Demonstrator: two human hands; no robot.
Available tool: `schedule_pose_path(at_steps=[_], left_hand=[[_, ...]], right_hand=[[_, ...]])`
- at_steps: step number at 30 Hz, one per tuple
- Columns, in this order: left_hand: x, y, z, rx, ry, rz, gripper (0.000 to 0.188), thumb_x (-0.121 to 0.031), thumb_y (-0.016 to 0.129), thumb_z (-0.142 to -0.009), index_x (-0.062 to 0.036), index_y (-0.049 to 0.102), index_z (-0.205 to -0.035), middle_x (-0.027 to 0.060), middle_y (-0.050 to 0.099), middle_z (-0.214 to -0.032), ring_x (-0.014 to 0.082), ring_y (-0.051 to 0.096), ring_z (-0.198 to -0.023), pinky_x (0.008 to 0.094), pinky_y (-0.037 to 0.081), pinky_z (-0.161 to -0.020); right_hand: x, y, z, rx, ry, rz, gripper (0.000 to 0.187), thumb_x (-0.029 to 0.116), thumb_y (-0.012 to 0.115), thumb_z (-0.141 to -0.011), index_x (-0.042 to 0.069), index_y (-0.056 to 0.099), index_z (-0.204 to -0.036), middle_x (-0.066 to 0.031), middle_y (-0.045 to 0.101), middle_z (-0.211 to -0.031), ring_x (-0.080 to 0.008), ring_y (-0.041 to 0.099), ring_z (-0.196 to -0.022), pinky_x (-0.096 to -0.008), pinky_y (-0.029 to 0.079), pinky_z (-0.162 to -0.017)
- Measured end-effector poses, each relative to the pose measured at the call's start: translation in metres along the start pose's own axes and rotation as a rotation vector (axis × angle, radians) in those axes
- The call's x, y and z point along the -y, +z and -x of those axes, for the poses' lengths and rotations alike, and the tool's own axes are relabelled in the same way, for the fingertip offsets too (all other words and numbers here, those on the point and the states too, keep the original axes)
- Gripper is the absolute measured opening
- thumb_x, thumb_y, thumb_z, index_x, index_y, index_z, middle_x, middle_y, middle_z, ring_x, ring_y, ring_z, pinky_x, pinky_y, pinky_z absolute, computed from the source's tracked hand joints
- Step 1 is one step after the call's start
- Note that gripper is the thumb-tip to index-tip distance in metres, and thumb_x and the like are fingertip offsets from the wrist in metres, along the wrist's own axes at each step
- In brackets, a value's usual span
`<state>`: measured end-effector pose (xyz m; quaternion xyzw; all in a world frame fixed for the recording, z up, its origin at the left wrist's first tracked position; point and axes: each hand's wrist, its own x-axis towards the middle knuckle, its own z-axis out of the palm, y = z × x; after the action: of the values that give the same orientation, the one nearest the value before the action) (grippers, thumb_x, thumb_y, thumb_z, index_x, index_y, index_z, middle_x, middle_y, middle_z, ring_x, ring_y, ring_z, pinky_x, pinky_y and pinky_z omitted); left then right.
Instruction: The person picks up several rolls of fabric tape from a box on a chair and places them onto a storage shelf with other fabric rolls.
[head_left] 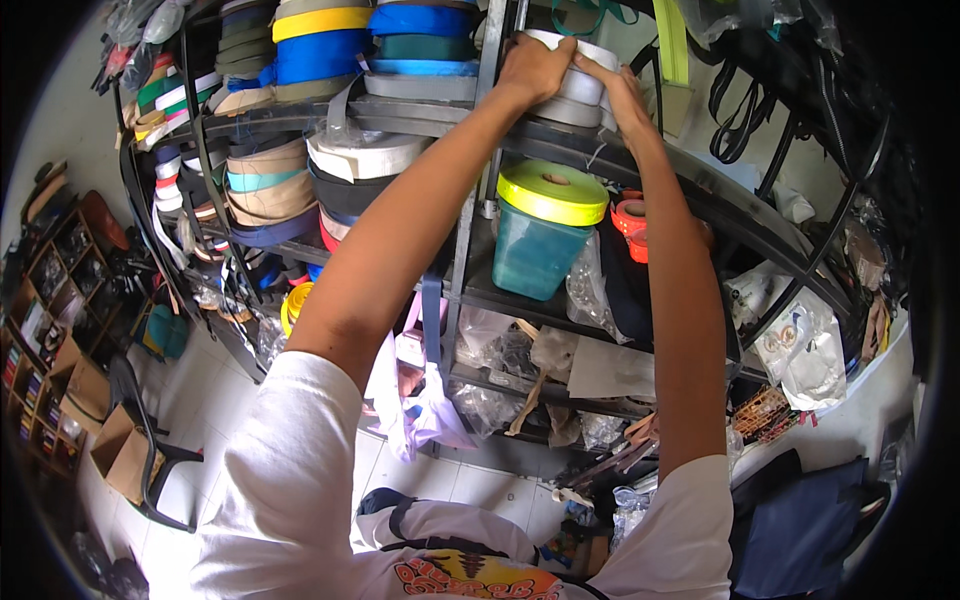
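Observation:
Both my arms reach up to the upper shelf of a dark metal rack. My left hand (538, 70) is closed on the near left edge of a roll of white webbing (597, 57). On the same roll's right side, my right hand (624, 97) is closed too, its fingertips partly hidden. The roll sits on a stack of similar pale rolls (570, 110). One shelf lower, a bright yellow-green webbing roll (553, 192) lies on a teal plastic bin (531, 250). Beside the bin is an orange-red roll (630, 225).
Stacked blue, yellow and grey rolls (322, 55) fill the shelf to the left. A metal upright (468, 215) divides the rack. Black straps (740, 120) hang at the upper right. Behind me to the left stand a dark chair (150, 470) and cardboard boxes (120, 450).

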<state>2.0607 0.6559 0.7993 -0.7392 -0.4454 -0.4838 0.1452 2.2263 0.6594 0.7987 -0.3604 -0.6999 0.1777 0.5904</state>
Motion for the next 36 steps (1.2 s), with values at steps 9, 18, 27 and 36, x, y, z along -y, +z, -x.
schedule_pose_path(at_steps=[9,18,27,36], left_hand=[[0.002,0.011,0.005,-0.144,-0.131,0.106,0.055,-0.045,0.042,-0.094,0.0053,0.054,-0.115,0.0369,0.058,-0.101,0.049,0.057,-0.099,0.0497,0.045,-0.088],[-0.046,-0.014,0.041,-0.22,-0.253,0.19,0.059,-0.031,0.046,-0.091,0.022,0.04,-0.116,0.0404,0.043,-0.119,0.0516,0.049,-0.109,0.0501,0.041,-0.096],[-0.043,-0.166,0.216,0.032,-0.166,0.536,0.042,-0.027,0.05,-0.093,0.0137,0.05,-0.102,0.0338,0.054,-0.105,0.0461,0.056,-0.102,0.0471,0.046,-0.084],[0.158,-0.39,0.423,-0.264,-0.727,0.157,0.035,-0.026,0.05,-0.093,0.0034,0.058,-0.111,0.0223,0.064,-0.106,0.0335,0.061,-0.104,0.0377,0.045,-0.087]], right_hand=[[0.005,-0.003,0.002,0.024,-0.004,0.085,0.105,0.061,0.073,-0.063,-0.015,0.039,-0.126,-0.0249,0.056,-0.114,-0.0303,0.058,-0.104,-0.0352,0.044,-0.091],[-0.003,-0.004,-0.004,-0.154,-0.099,0.314,0.103,0.072,0.064,-0.065,-0.011,0.05,-0.124,-0.027,0.054,-0.124,-0.0358,0.052,-0.116,-0.0375,0.037,-0.1],[0.09,0.089,0.191,-0.621,-0.257,-0.077,0.025,0.008,0.069,-0.081,-0.004,0.064,-0.101,-0.0143,0.066,-0.102,-0.0212,0.063,-0.092,-0.031,0.049,-0.084],[0.19,0.481,0.344,0.392,0.095,-0.694,0.013,0.008,0.06,-0.087,0.002,0.066,-0.096,-0.0043,0.069,-0.087,-0.0092,0.062,-0.078,-0.0246,0.047,-0.069]])
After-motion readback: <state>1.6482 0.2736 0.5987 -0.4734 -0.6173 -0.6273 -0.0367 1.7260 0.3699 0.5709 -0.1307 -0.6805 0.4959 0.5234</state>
